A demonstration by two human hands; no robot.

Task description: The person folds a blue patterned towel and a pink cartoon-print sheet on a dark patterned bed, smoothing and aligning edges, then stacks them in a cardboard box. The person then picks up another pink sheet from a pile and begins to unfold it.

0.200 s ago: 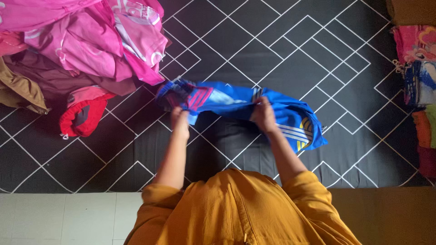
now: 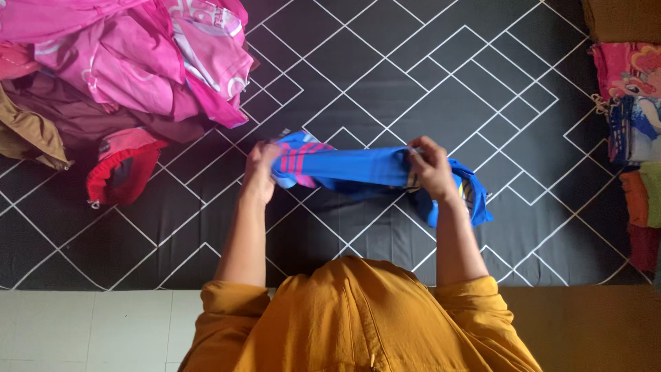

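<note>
A blue garment (image 2: pixel 358 167) with pink stripes at one end and yellow-white stripes at the other is stretched between both hands above a dark sheet with white line pattern (image 2: pixel 413 76). My left hand (image 2: pixel 258 165) grips its pink-striped left end. My right hand (image 2: pixel 432 167) grips it near the right end, where the cloth hangs down past the wrist. My arms come out of mustard-yellow sleeves at the bottom of the view.
A heap of pink, maroon and brown clothes (image 2: pixel 131 62) lies at the top left, with a red piece (image 2: pixel 117 172) at its lower edge. A stack of folded colourful clothes (image 2: pixel 637 131) lines the right edge. Pale floor tiles (image 2: pixel 89 331) show at the bottom left.
Both hands have spread apart and pulled the blue garment taut into a narrower band; the bunched left part has drawn in.
</note>
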